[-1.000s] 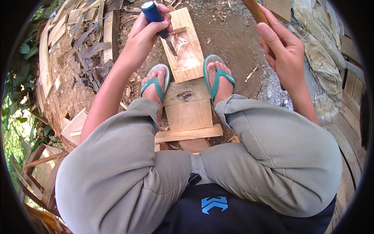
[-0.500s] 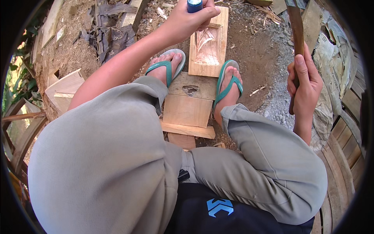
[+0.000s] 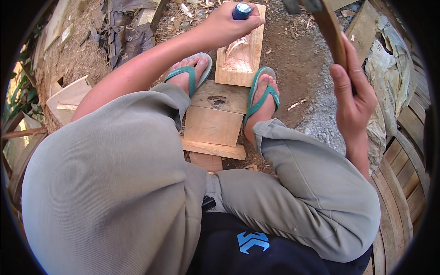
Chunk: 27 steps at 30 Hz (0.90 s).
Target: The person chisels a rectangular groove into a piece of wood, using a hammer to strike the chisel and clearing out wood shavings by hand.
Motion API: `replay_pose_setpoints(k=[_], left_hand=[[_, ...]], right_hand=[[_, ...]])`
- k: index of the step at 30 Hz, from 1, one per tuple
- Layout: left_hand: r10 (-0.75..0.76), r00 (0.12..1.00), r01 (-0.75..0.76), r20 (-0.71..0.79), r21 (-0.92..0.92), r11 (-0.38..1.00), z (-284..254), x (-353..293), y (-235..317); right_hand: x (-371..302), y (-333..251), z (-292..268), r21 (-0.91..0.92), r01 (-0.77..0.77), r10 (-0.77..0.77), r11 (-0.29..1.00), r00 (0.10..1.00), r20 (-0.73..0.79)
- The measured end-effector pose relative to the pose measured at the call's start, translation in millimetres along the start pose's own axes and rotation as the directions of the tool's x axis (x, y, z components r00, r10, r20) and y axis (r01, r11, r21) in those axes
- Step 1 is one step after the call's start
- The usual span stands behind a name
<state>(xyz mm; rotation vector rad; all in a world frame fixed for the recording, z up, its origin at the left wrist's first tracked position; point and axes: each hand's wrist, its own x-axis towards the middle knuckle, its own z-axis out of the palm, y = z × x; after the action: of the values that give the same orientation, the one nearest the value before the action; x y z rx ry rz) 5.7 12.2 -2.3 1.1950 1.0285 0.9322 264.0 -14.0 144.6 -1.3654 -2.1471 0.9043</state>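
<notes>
My left hand (image 3: 229,27) is closed around the upright blue handle of a chisel (image 3: 241,11); most of its blade is hidden behind the hand. Under it lies a pale wooden block (image 3: 234,79) with a shallow hollow carved into it, and curled shavings sit inside that hollow. On the right, my right hand (image 3: 356,94) grips the wooden handle of a hammer (image 3: 332,32). The hammer's dark metal head is partly cut off by the top edge, raised to the right of the chisel and apart from it.
My feet in green-strapped flip-flops (image 3: 187,75) flank the block's near end. Closer in are a worn board with a hole (image 3: 204,94) and a plain wood piece (image 3: 213,126). Dark bark strips (image 3: 130,41) lie far left, crumpled sheeting (image 3: 382,91) and curved slats (image 3: 394,197) right.
The hammer has swung left and toward the chisel, its head now showing more at the top. The whole view has shifted slightly. My left hand still holds the chisel over the block.
</notes>
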Motion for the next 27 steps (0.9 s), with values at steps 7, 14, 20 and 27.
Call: replay_pose_setpoints(k=[7,14,20,27], left_hand=[[-0.049,0.993,0.036,0.109,0.118,0.992,-7,7,-21],[-0.042,0.987,0.022,0.153,0.127,0.992,-9,-5,-24],[-0.042,0.99,0.004,0.135,0.272,0.962,-9,-10,-6],[-0.061,0.988,0.029,0.142,0.218,0.975,-18,-25,-8]], right_hand=[[0,-3,15,0.058,-0.086,0.088,0.995,0.995,-0.041],[-4,2,27,0.058,-0.128,0.119,0.99,0.984,0.133],[-3,4,26,-0.027,-0.008,0.011,1.0,0.993,0.121],[5,-15,11,-0.347,0.04,0.091,0.937,0.931,0.354]])
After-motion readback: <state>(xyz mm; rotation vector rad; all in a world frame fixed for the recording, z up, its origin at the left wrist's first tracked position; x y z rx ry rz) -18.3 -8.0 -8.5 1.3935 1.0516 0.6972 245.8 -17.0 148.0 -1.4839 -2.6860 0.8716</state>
